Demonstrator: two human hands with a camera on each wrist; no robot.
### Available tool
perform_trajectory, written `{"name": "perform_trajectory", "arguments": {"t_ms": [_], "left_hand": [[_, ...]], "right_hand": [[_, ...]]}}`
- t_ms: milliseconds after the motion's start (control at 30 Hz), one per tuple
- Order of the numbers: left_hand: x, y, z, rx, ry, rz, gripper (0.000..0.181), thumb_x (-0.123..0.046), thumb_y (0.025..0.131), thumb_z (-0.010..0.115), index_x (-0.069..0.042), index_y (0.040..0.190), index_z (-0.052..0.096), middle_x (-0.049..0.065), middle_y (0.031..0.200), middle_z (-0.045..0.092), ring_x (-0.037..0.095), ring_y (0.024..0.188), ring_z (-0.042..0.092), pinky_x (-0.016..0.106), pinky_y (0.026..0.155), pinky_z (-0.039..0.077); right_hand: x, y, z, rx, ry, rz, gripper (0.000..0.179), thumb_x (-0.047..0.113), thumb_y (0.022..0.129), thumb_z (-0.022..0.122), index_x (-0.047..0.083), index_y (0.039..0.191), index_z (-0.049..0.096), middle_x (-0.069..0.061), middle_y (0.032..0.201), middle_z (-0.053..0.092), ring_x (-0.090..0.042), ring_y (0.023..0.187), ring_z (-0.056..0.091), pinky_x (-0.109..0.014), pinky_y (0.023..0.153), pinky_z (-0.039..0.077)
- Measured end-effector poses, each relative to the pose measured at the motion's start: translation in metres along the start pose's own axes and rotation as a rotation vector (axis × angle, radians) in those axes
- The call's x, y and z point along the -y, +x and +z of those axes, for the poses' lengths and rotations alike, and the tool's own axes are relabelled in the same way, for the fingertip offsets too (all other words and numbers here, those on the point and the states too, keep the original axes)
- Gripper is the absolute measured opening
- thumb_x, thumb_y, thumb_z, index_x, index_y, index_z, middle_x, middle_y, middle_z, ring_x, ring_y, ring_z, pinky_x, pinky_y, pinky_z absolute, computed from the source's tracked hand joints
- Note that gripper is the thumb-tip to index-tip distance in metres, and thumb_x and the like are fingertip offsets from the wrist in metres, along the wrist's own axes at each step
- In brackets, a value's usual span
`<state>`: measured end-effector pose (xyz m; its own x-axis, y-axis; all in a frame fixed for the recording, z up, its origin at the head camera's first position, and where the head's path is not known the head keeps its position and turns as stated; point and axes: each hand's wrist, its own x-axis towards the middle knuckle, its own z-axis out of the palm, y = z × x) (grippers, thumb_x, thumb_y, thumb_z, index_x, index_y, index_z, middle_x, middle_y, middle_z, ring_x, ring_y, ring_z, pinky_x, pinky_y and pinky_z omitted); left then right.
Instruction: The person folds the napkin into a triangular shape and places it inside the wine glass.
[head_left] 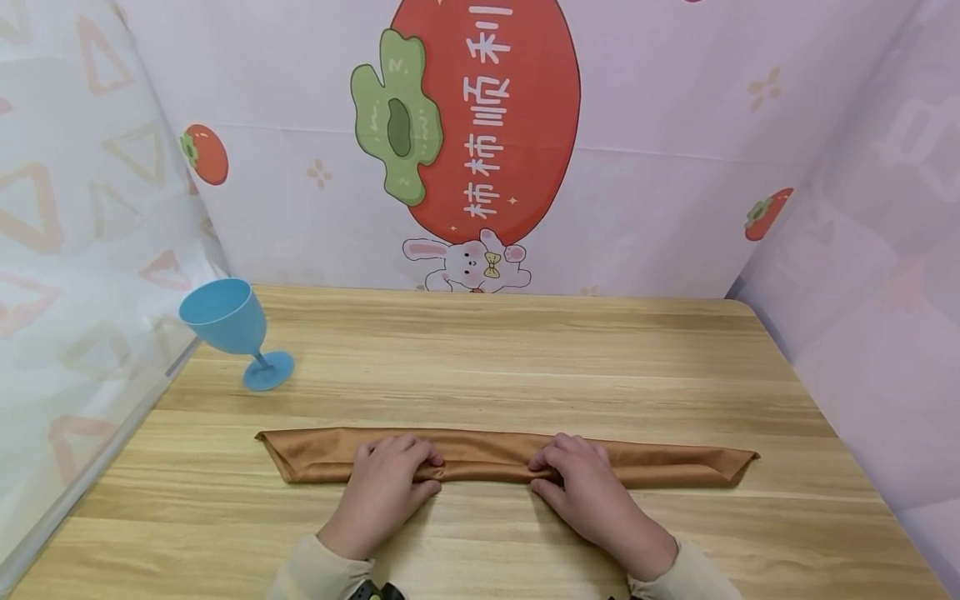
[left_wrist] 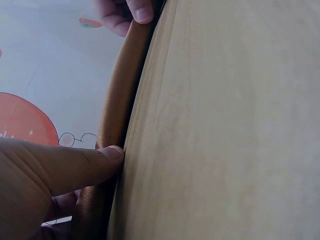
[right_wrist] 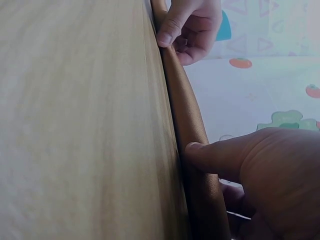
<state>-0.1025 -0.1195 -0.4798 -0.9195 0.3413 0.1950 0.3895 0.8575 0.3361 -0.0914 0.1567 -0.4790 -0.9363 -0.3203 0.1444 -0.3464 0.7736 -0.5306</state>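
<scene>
A shiny brown cloth (head_left: 483,468), folded into a long narrow strip, lies across the table from left to right. My left hand (head_left: 386,483) pinches its near edge left of the middle, thumb in front and fingers curled over the top. Right of the middle, my right hand (head_left: 585,487) pinches the same edge in the same way. Between the hands the near edge forms a rounded roll, seen close up as brown cloth (left_wrist: 117,95) in the left wrist view. Both ends of the strip spread out in slanted folds.
A blue plastic goblet (head_left: 228,321) stands at the table's far left. The wood-grain table (head_left: 487,358) reaches back to a printed fabric backdrop (head_left: 645,208) with a large persimmon drawing. Light patterned sheets hang along the left and right sides.
</scene>
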Motion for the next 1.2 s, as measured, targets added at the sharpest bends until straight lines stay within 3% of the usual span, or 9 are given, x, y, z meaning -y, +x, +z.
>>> {"name": "perform_trajectory", "arguments": {"t_ms": [667, 867, 1200], "left_hand": [[-0.0009, 0.0005, 0.0005, -0.019, -0.027, -0.006, 0.017, -0.023, 0.081, 0.084, -0.031, 0.082, 0.069, -0.017, 0.087, 0.059, 0.010, 0.088, 0.058, 0.042, 0.082, 0.035], [-0.0011, 0.0003, -0.0016, 0.021, 0.013, -0.013, 0.013, -0.026, 0.086, 0.080, -0.031, 0.085, 0.068, -0.017, 0.089, 0.062, 0.010, 0.088, 0.060, 0.043, 0.081, 0.038], [-0.0017, -0.0002, -0.0046, 0.045, 0.017, -0.019, 0.011, -0.028, 0.088, 0.078, -0.031, 0.086, 0.067, -0.019, 0.085, 0.061, 0.006, 0.079, 0.056, 0.044, 0.084, 0.040]], "right_hand": [[0.0015, -0.0003, -0.0023, 0.023, -0.045, 0.001, 0.016, 0.017, 0.082, 0.084, 0.021, 0.092, 0.072, 0.017, 0.094, 0.058, -0.009, 0.092, 0.053, -0.042, 0.089, 0.035], [0.0021, -0.0008, -0.0018, 0.017, -0.068, -0.017, 0.025, 0.015, 0.080, 0.085, 0.021, 0.099, 0.069, 0.017, 0.096, 0.061, -0.009, 0.092, 0.052, -0.039, 0.085, 0.034], [0.0013, -0.0003, -0.0005, -0.029, -0.031, -0.028, 0.024, 0.014, 0.077, 0.087, 0.025, 0.086, 0.068, 0.017, 0.088, 0.055, -0.006, 0.086, 0.050, -0.035, 0.080, 0.033]]}}
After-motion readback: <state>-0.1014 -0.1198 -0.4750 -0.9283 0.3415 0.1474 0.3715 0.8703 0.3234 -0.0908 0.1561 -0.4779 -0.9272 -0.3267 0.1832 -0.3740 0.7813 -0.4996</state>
